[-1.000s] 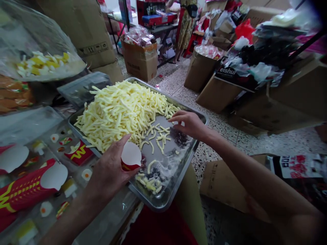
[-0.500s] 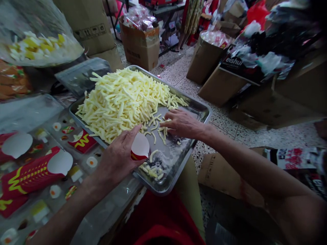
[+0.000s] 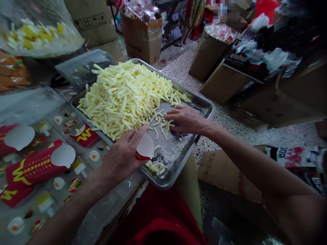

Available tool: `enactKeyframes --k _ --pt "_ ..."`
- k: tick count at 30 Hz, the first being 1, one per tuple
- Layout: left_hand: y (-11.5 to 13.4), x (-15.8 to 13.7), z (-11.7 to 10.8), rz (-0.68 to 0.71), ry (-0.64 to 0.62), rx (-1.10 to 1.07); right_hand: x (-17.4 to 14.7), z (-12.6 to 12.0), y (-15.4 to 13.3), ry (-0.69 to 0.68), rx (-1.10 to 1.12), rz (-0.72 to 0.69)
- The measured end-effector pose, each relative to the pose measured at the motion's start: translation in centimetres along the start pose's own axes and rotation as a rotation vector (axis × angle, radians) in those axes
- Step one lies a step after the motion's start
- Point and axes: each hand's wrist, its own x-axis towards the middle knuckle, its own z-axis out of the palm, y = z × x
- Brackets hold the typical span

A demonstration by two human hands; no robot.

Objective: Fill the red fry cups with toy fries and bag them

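My left hand (image 3: 127,148) is closed around a small red french fry carton (image 3: 145,147), its white inner back facing up, at the near edge of a metal tray (image 3: 176,175). A big heap of pale yellow toy french fries (image 3: 125,98) fills the tray's far left part. Over the middle right of the tray is my right hand (image 3: 187,119), palm down with fingers stretched out and somewhat apart. Its fingertips are beside several loose fries (image 3: 166,127); whether they touch any is unclear. Short broken bits (image 3: 155,167) and white powder lie in the near corner.
On the left, flat red fry cartons (image 3: 38,163) rest on a plastic-covered surface with small food-shaped pieces. A clear bag of yellow and white pieces (image 3: 38,37) stands behind. Cardboard boxes (image 3: 143,37) line the speckled floor (image 3: 184,73); another box (image 3: 224,173) is under my right arm.
My right hand has drawn back slightly to the right, uncovering a few loose fries by its fingertips. My left hand keeps hold of the carton. The whole view has shifted a little.
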Motion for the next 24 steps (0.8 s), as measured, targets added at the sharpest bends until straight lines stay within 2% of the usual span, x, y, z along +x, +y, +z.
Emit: enactKeyframes --k 5,9,12,17,21,24 --pt "0.2 0.2 -0.3 0.005 -0.020 0.034 -0.6 1.2 -0.2 0.071 0.060 0.096" --pt "0.2 0.6 -1.3 -0.002 -0.066 0.067 -0.8 0.9 -1.4 0.124 0.061 0.313" --pt "0.5 0.9 -1.8 -0.016 -0.064 0.080 -0.4 0.6 -2.5 0.066 0.061 0.440" --pt "1.3 1.1 -1.1 0.000 -0.066 0.038 0.1 1.3 -2.9 -0.021 0.067 0.508" --pt "1.9 1.9 -0.5 -0.013 -0.107 0.047 0.4 2.6 -3.1 0.016 0.033 0.548" --pt "2.3 2.5 -0.6 -0.114 -0.142 0.126 0.7 3.0 -3.5 0.061 -0.005 0.627"
